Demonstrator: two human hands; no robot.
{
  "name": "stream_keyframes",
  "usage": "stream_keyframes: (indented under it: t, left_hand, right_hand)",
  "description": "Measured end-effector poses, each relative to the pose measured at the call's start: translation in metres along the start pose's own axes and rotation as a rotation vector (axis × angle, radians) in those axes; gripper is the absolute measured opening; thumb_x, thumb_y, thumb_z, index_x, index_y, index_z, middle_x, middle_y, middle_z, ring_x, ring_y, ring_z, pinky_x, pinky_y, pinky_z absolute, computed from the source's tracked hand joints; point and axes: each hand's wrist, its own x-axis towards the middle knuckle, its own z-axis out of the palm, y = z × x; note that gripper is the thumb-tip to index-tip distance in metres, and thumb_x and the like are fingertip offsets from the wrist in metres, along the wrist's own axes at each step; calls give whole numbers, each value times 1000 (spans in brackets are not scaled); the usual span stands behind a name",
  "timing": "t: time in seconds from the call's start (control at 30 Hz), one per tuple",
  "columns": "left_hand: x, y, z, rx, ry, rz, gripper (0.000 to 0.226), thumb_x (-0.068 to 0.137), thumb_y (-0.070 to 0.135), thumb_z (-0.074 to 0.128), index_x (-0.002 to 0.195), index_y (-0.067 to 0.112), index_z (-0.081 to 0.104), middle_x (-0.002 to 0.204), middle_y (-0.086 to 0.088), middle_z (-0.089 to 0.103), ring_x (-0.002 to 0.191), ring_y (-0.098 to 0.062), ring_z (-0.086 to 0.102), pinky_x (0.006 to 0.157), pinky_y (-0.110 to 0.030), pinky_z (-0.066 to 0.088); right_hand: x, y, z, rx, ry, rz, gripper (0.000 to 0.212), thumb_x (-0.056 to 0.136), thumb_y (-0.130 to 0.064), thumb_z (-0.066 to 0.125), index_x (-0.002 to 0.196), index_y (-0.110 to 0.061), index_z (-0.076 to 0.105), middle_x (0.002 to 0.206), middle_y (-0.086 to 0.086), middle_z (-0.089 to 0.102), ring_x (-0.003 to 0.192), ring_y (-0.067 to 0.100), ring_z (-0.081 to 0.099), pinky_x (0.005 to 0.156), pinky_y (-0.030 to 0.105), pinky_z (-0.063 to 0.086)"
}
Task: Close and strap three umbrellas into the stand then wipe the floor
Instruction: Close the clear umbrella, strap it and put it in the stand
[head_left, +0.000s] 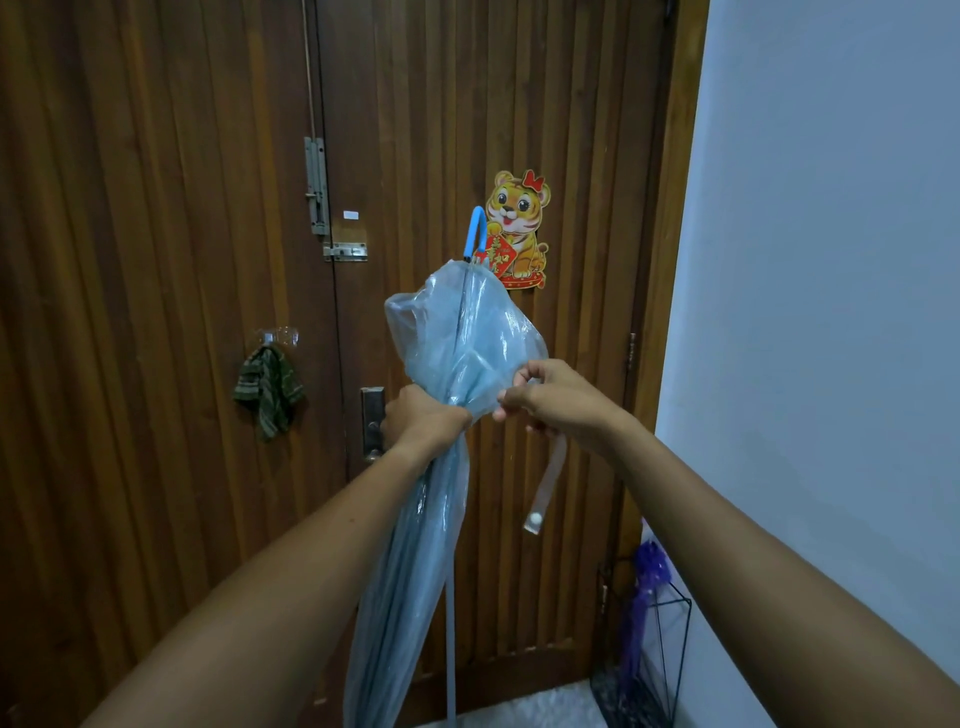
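Observation:
A closed, translucent light-blue umbrella with a blue hooked handle stands upright in front of me. My left hand is clenched around its gathered canopy at mid-height. My right hand pinches the canopy's edge beside it, and the clear strap with a white snap hangs loose below this hand. At the lower right stands a black wire umbrella stand with a purple umbrella in it.
A brown slatted wooden door fills the view, with a metal latch, a door handle and a tiger sticker. A green cloth hangs from a hook on the door. A pale wall is on the right.

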Motion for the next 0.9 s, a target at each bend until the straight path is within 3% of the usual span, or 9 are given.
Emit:
stream_keyframes:
  t: [0.07,0.13,0.17,0.27,0.3,0.4,0.63,0.77,0.9]
  left_hand:
    - [-1,0,1,40,37,7,44,70,27,84,102,17,56,95,0,58,86,-21,59,68,-30,50]
    - [-1,0,0,73,58,9,45,70,29,84,105,15,60,95,-1,59,92,-25,64,67,-31,50]
    - [0,-1,1,84,60,8,46,70,30,84,107,15,61,96,-2,61,95,-27,66,67,-32,50]
    - [1,-3,0,90,53,-4,50,69,31,85,110,13,62,101,-5,65,96,-28,67,69,-33,54]
    - [2,-4,0,81,56,-15,51,69,31,85,111,12,62,101,-6,65,96,-29,67,70,-34,55]
    - [5,-5,0,50,77,-53,54,69,29,84,115,11,61,103,-7,63,99,-31,66,77,-36,57]
    - [5,-6,4,62,59,-26,51,69,29,85,110,12,59,103,-6,65,98,-29,67,79,-39,60]
    - [4,-6,7,48,39,-14,47,68,29,85,101,17,53,102,-6,65,95,-28,69,81,-42,61]
    - [7,-6,8,33,31,-20,52,69,29,86,110,13,57,102,-5,64,95,-27,68,81,-41,61]
  right_hand:
    - [2,2,0,-94,68,-65,16,91,-7,66,85,-13,53,83,9,75,53,-1,60,53,16,49]
    - [5,0,-1,-149,102,-88,15,93,-14,65,83,-13,54,85,7,69,73,7,64,73,28,54]
    - [5,-1,-3,-154,94,-77,17,96,-19,62,82,-14,55,85,6,65,77,11,62,76,31,52]
    - [4,-2,-7,-156,65,-69,14,101,-18,55,90,-10,60,87,6,65,81,15,61,76,29,49]
    - [3,-1,-8,-159,85,-80,7,99,-15,59,98,-8,61,89,5,69,81,14,64,74,28,51]
    - [-1,5,-9,-62,138,-52,20,92,-12,71,110,-11,65,94,7,77,77,19,75,65,27,59]
    - [4,5,-3,-154,258,-105,8,92,-18,72,96,-11,71,90,5,75,67,14,72,58,26,60]
    - [7,3,-2,-349,340,-191,6,95,-25,63,98,-21,61,92,-4,69,78,17,70,72,41,60]
    - [11,2,-4,-325,336,-193,18,90,-33,56,105,-29,64,97,-8,66,84,15,67,76,46,61]
